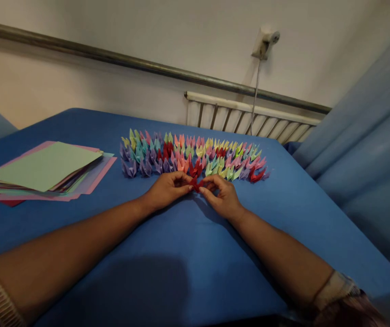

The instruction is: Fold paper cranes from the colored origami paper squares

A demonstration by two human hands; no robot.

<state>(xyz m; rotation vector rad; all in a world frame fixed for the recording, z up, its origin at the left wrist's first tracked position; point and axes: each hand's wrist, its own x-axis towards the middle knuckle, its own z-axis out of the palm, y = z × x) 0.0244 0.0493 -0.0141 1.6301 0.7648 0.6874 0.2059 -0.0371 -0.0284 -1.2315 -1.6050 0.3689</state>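
Between my two hands is a small dark red origami crane (196,184), just in front of the folded rows. My left hand (168,190) pinches its left side between thumb and fingers. On the other side, my right hand (222,196) grips it with thumb and fingertips. Part of the crane is hidden by the fingertips. Right behind it stand rows of folded paper cranes (200,151) in purple, pink, yellow, green, turquoise and red, packed close together.
A stack of coloured paper sheets (45,165), pale green on top, lies on the left of the blue table (195,254). Behind the table are a radiator (222,106), a wall pipe (130,62) and a socket with a cord (264,44). A blue curtain (361,150) hangs at the right.
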